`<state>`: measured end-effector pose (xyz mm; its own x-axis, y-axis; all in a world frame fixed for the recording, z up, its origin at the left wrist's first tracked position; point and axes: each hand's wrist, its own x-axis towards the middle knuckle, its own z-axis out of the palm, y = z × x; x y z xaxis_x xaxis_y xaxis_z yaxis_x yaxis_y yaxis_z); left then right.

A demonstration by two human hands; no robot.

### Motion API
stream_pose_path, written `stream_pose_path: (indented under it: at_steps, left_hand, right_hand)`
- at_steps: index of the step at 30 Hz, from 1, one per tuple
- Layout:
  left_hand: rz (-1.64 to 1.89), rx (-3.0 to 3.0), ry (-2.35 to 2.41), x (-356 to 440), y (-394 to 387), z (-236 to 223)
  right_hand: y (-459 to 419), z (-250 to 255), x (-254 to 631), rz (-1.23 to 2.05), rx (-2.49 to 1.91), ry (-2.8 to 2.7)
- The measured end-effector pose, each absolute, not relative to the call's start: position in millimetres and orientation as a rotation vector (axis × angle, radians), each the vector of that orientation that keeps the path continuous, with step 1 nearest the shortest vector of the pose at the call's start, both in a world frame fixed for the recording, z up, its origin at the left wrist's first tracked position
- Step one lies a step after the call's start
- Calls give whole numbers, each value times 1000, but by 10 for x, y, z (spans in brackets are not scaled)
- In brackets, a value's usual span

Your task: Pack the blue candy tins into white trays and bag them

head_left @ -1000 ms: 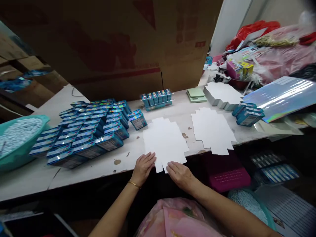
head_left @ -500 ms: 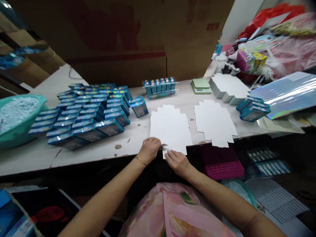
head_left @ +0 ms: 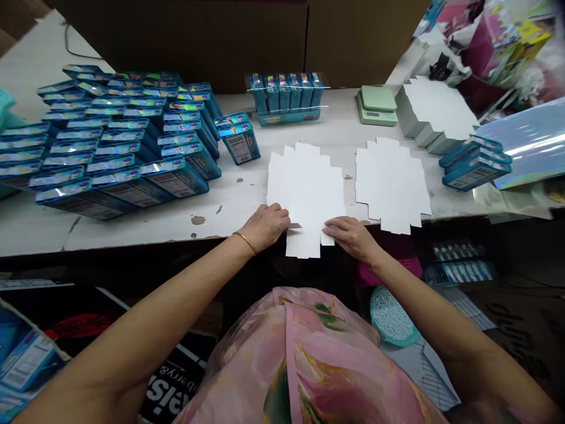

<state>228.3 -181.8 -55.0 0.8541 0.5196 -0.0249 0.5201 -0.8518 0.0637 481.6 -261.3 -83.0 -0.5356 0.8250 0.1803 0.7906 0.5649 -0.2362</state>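
Cutout, white, card-like, stepped edges (head_left: 304,185): one, flat on a worn white table (head_left: 229,203), near edge reaching past the table's front; taken as the clock's centre, twelve pointing away from the person.

Left hand (head_left: 268,225): at the cutout's seven o'clock, fingertips brought together on a small raised flap; gold-coloured bracelet (head_left: 245,242) at the wrist.

Right hand (head_left: 352,237): at five o'clock, well apart from the left, fingers close together and touching a narrow lower tab; whether the thumb clamps it from beneath, cannot tell.

Second cutout, white, similar outline (head_left: 392,185): at three o'clock, lying flat, apart from the first.

Stack of white cutouts (head_left: 439,112): thick, at two o'clock.

Scale, pale green (head_left: 378,106): between one and two, beside the stack.

Clear tray (head_left: 289,116): at twelve, bearing an upright row of small blue boxes.

Blue boxes, small group (head_left: 241,141): at ten, upright.

Blue boxes, large block in close rows (head_left: 119,147): between nine and ten, filling the table's left part.

Blue boxes, further group (head_left: 477,165): toward three, past the second cutout, beside a shiny iridescent sheet (head_left: 529,141).

Brown cardboard (head_left: 247,44): at twelve, upright behind the tray.

Teal basin of pale pellets (head_left: 395,318): between four and five, below table level.
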Motion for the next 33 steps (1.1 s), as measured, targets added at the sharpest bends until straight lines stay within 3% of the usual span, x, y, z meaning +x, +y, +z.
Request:
stream_pose_path:
  at_steps: [5,11,22,27,33]
  left_hand:
    - [9,2883,890,2380,-1863,-502]
    - [-29,2850,923,2548,-1951,-481]
    - [7,2762,1184,2846,-2052,-503]
    - [34,2739,1149,2854,-2019,-492]
    - [-41,2722,1056,2851,-1958,-413]
  right_hand:
    - [-2457,-579,4684,63,-1421,-2426]
    - [-2250,-289,4278,-138,-1391,-2915]
    - [-2223,-445,4358,-214,-1272,-2873]
    - [-2575,-409,4509,-142,-1167,-2698]
    - [-2700,-717,4605,-94,-1209,-2522]
